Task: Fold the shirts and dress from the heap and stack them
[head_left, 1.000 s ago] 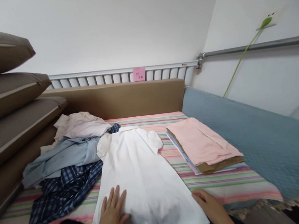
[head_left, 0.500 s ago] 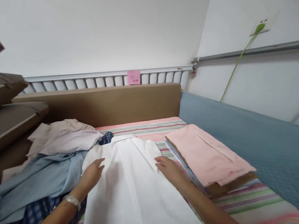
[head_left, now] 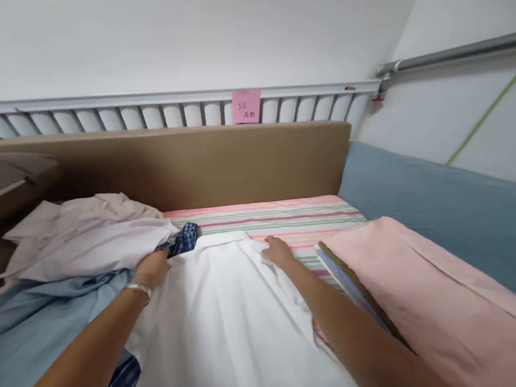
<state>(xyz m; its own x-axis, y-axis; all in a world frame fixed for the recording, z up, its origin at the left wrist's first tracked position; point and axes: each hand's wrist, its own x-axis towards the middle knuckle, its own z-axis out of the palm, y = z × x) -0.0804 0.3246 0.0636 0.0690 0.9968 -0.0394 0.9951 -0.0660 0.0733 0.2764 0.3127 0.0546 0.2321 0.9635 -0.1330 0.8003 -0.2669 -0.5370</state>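
Observation:
A white shirt (head_left: 228, 323) lies spread in front of me, its collar end pointing away toward the back. My left hand (head_left: 154, 267) is closed on the shirt's left shoulder edge; its fingertips are partly hidden. At the right shoulder, my right hand (head_left: 278, 253) pinches the cloth between thumb and fingers. Beside my left hand is a heap with a pale lavender garment (head_left: 104, 249), a light blue garment (head_left: 47, 325) and dark blue checked cloth (head_left: 185, 239). To the right of my right forearm lies a folded pink garment (head_left: 416, 291) over a brown-edged layer and bluish cloth (head_left: 345, 279).
A striped sheet (head_left: 260, 218) covers the surface beneath. A brown padded board (head_left: 242, 165) closes off the back and a blue padded side (head_left: 421, 190) the right. Stacked brown cushions (head_left: 10, 178) stand at left. Behind are a radiator (head_left: 169, 116) and a pink note (head_left: 246, 106).
Both hands have moved farther up the shirt toward its collar end and closed on its shoulders. The view has tilted down and come closer, shifting the pink garment rightward.

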